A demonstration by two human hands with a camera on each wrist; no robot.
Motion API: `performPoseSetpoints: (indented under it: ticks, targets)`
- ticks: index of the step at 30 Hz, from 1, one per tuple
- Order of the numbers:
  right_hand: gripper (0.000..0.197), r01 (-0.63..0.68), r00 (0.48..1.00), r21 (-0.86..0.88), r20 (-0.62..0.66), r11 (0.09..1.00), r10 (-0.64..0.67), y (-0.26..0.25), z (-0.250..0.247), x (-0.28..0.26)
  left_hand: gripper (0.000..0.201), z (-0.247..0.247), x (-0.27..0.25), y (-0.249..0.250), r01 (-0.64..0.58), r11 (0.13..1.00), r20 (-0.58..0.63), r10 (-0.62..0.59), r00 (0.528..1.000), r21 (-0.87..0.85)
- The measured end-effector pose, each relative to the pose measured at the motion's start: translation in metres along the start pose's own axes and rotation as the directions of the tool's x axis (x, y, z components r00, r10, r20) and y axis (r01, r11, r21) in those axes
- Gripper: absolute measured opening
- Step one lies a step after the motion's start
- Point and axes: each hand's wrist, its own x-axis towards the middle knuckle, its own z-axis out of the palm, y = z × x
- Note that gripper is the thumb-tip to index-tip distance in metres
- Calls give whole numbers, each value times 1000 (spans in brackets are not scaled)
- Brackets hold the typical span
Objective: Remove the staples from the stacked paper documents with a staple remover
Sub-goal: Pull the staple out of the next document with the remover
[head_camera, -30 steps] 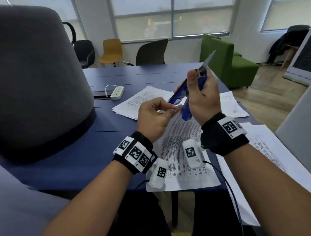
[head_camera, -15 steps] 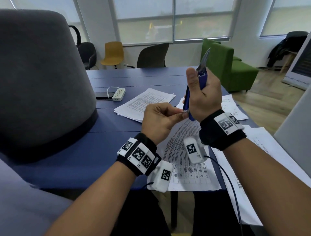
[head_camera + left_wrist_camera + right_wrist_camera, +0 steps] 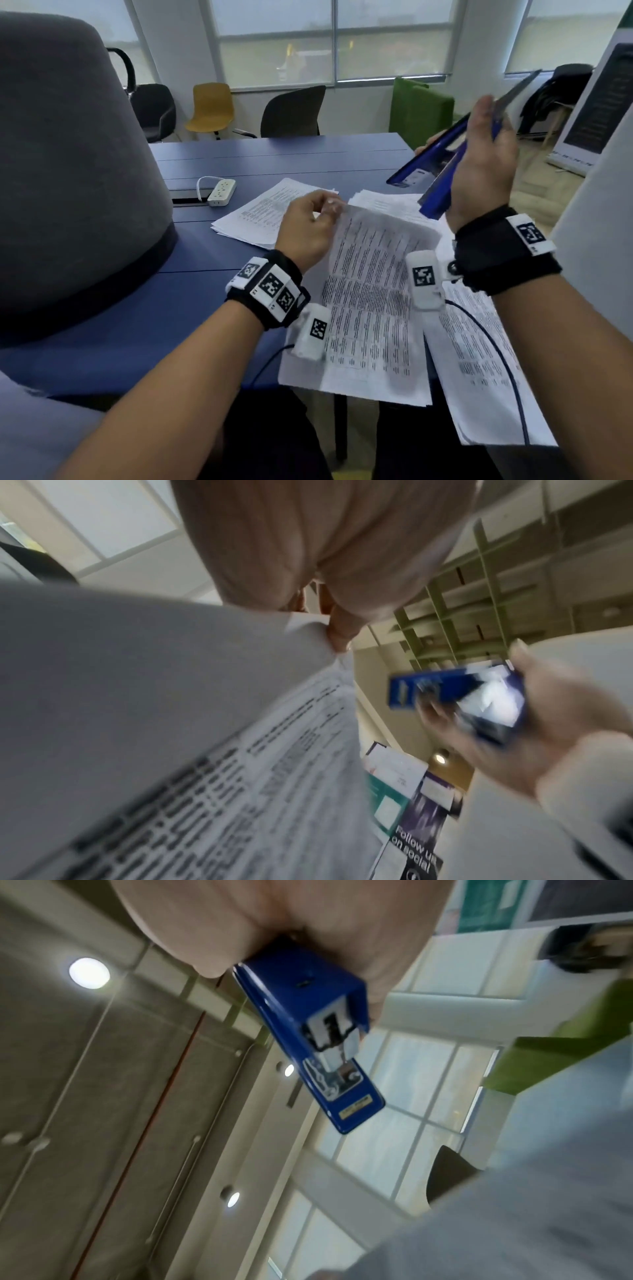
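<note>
The right hand has swung its gripped stapler away rightwards; left hand pinches the paper corner, fingertips blurred

An office meeting room: a long blue tabletop carries printed papers and a power strip, with office chairs drawn up at its far side, a green sofa beyond, wide blinded windows, and posters on a wall.
</note>
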Motion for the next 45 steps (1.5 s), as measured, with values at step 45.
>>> performPoseSetpoints:
  ticks: [45]
  targets:
    - [33, -193, 577, -978, -46, 82, 815, 124, -135, 5, 34, 60, -7, -67, 214, 825, 383, -452, 806, 523]
